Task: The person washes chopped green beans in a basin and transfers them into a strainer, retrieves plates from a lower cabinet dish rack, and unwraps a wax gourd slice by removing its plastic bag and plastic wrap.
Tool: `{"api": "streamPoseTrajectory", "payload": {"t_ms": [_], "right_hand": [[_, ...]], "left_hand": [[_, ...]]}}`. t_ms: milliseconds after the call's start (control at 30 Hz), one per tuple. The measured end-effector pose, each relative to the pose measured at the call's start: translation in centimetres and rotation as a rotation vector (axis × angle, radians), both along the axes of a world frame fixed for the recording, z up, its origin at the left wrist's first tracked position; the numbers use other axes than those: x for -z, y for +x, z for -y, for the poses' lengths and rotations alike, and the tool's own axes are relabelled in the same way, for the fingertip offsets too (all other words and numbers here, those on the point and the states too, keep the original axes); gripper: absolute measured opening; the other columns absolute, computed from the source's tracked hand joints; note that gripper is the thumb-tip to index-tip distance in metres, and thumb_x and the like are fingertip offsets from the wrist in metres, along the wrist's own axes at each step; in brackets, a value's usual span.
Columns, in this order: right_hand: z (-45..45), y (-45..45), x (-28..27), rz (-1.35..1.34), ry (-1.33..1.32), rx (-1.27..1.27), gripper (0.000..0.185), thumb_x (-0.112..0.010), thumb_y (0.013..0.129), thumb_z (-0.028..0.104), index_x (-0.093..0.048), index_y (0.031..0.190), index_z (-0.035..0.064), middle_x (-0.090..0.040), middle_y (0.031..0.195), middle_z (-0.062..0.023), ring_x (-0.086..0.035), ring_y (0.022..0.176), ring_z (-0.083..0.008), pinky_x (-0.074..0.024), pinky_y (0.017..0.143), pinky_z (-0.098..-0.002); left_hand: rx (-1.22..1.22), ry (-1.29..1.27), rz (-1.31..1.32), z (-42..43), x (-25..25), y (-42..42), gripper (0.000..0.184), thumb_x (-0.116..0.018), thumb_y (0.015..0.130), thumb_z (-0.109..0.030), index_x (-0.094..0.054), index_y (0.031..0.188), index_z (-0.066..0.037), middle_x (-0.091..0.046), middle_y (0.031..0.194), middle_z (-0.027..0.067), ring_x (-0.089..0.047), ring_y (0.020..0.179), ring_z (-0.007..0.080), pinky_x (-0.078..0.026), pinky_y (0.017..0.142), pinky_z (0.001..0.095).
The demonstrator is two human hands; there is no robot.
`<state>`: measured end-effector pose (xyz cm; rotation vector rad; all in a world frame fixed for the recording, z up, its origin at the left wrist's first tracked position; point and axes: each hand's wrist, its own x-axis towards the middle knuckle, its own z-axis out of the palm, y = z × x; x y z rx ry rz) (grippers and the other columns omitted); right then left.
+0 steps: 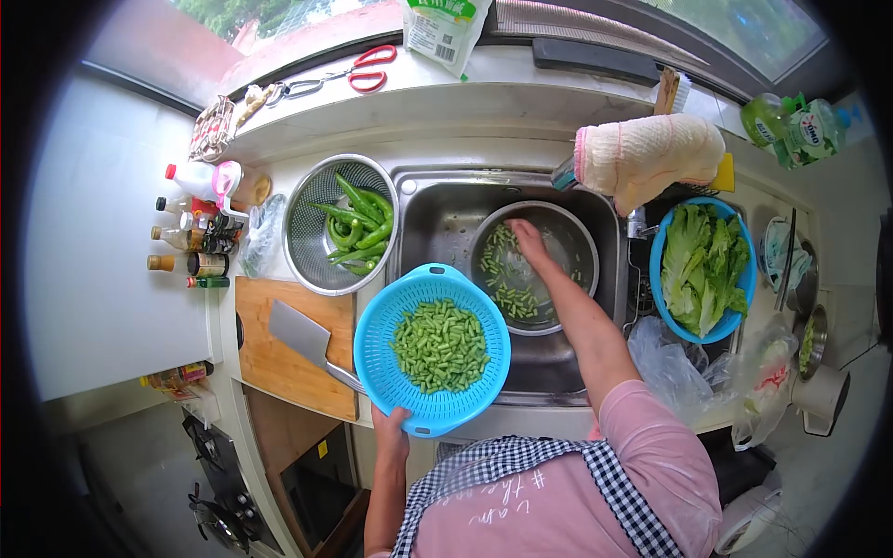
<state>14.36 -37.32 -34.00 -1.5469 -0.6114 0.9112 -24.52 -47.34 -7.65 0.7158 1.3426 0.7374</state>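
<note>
My left hand is closed on the rim of a light blue plastic colander, holding it beside the sink's left edge. Cut green bean pieces lie heaped in it. Inside the sink stands a round metal bowl with water and more cut beans along its left side. My right hand reaches down into this bowl among the beans. Its fingers are mostly hidden, so their grip cannot be made out.
Left of the sink are a metal strainer of green peppers, a cleaver and a wooden cutting board. To the right stand a blue basket of lettuce and plastic bags. A towel hangs over the faucet.
</note>
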Motion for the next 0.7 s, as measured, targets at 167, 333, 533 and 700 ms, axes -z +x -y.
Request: {"api": "streamPoseTrajectory", "payload": {"t_ms": [167,333,533,700], "right_hand": [[-0.2,-3.9,-1.3,-0.071,-0.051,-0.287,0.029,-0.053,0.093,0.029,-0.068,0.093,0.0043,-0.066,0.092,-0.0055,-0.058,0.090,-0.0139,-0.0442,0.082,-0.0275],[3.0,-5.4,-1.4,-0.134,-0.111,-0.571,0.030,-0.052,0.093,0.030,-0.070,0.089,0.0059,-0.066,0.090,-0.0045,-0.057,0.090,-0.0134,-0.0429,0.085,-0.0279],[7.7,-3.8,-2.3,-0.104,-0.226,-0.782,0.031,-0.051,0.093,0.032,-0.069,0.097,0.0074,-0.067,0.096,-0.0061,-0.059,0.096,-0.0180,-0.0426,0.088,-0.0308],[11.3,-5.4,-3.7,0.284,-0.215,-0.754,0.027,-0.059,0.088,0.030,-0.064,0.103,0.0079,-0.067,0.097,-0.0110,-0.063,0.089,-0.0233,-0.0473,0.081,-0.0340]], "left_hand": [[-0.008,-0.001,-0.016,-0.2,0.0,0.1,0.063,-0.050,0.061,0.002,-0.039,0.124,0.003,-0.054,0.108,0.0114,-0.057,0.096,0.0230,-0.049,0.084,0.0335],[-0.003,-0.012,0.004,-0.2,-0.2,0.4,0.064,-0.053,0.062,0.000,-0.040,0.125,0.002,-0.053,0.109,0.0081,-0.055,0.098,0.0195,-0.046,0.086,0.0311],[0.009,0.016,-0.008,0.2,0.1,0.4,0.058,-0.049,0.064,0.001,-0.041,0.122,0.003,-0.055,0.108,0.0111,-0.057,0.094,0.0219,-0.049,0.082,0.0324],[0.010,-0.001,0.005,0.2,0.4,0.9,0.062,-0.051,0.063,0.001,-0.041,0.123,0.002,-0.054,0.107,0.0093,-0.056,0.095,0.0203,-0.048,0.083,0.0315]]}}
